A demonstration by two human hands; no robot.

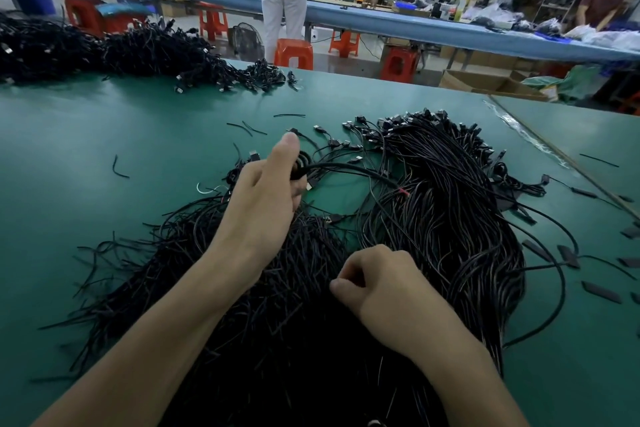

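On a green bench (86, 135) in a workshop, a far pile (104, 48) of black leads sits at the back left, and a short scrap (119, 168) of black wire lies alone nearer the front. Just left of centre, the person's left hand (263, 198) is raised above the bench, its grip clamped on a looped black cable (346, 168) that arcs away to the right with its plug hanging just beside the knuckles. Beneath both forearms spreads a loose heap (277, 322) of cut black wires. The right hand (384, 291) rests low over that heap with fingers curled under and the thumb tucked in; whether its grip has closed on a strand cannot be told. To the right lies a thick bundle (450, 201) of cables, its plugs (415, 118) fanned along the far end. Flat black strips (601, 291) are scattered near the right edge.
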